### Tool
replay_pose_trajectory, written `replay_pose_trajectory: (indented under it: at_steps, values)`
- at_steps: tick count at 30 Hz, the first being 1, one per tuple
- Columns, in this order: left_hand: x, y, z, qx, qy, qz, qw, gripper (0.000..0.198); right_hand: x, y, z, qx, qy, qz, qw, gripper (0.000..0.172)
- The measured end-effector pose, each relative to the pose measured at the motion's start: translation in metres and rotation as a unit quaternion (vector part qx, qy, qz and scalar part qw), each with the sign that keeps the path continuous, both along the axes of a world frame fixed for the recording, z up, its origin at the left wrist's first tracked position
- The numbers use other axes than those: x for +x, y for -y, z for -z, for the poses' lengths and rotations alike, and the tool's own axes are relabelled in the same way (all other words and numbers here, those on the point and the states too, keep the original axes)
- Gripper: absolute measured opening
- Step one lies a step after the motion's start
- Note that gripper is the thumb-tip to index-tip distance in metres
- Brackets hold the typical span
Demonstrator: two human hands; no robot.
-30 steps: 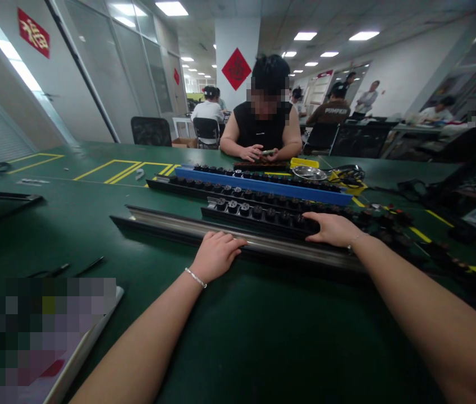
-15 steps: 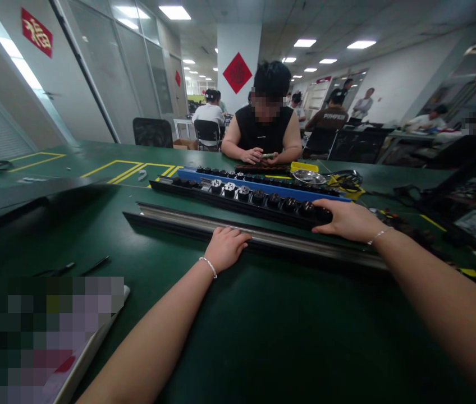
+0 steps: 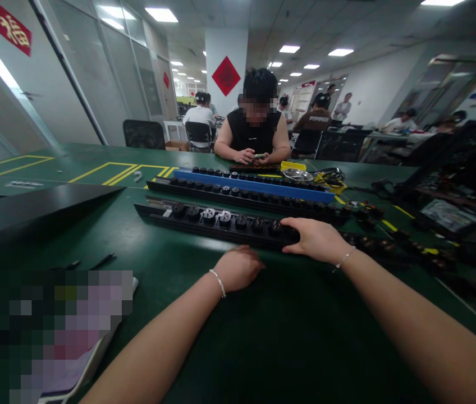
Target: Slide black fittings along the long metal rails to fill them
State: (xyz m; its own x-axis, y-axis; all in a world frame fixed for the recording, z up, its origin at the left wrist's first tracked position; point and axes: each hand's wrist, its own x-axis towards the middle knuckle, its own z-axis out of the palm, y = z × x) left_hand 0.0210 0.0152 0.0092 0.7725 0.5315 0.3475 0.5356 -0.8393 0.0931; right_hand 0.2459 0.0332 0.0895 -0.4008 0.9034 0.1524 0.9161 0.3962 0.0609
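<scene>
My right hand [image 3: 316, 238] grips the right end of a row of round black socket-like pieces [image 3: 241, 221], thumb on the near side and fingers on the far side. The row stands in the nearest long black rail [image 3: 204, 227]; two pieces show shiny pale tops, and some at the right show copper-coloured parts. My left hand [image 3: 240, 268] hovers or rests just in front of that rail, fingers curled and blurred, so its hold cannot be made out. Behind lie another black rail [image 3: 166, 185] filled with similar pieces and a blue rail [image 3: 255, 187].
Loose round pieces [image 3: 372, 244] lie at the right. A metal bowl [image 3: 298, 175], yellow tray [image 3: 292, 166] and cables stand farther back. At left are a dark panel [image 3: 44, 210], pens [image 3: 105, 260] and a pale-edged flat item [image 3: 95, 359]. A person [image 3: 257, 134] sits opposite, holding a phone.
The nearest rail, bare before, now carries a row of round pieces beneath my right hand, which has come nearer and left. My left hand has moved off the rail towards me.
</scene>
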Motion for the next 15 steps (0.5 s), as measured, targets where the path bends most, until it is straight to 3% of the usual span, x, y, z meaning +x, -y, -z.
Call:
replay_pose_trajectory:
  at_steps: [3,7,10,15]
  values:
    - [0.001,0.023,-0.012,0.051,0.065,0.010,0.996,0.022,-0.015,0.007,0.008,-0.011,-0.019,-0.005,1.000,0.059]
    - [-0.004,0.024,-0.019,0.126,0.136,-0.080,0.979,0.031,-0.037,0.015,0.018,-0.037,-0.027,-0.017,0.999,0.056]
    - [-0.012,0.016,-0.014,0.129,0.114,-0.147,0.974,0.044,-0.050,0.018,0.024,-0.057,-0.020,-0.027,0.998,0.058]
    - [-0.018,0.010,-0.005,0.105,0.068,-0.181,0.975,0.056,-0.058,0.012,0.032,-0.073,-0.004,-0.038,0.997,0.063]
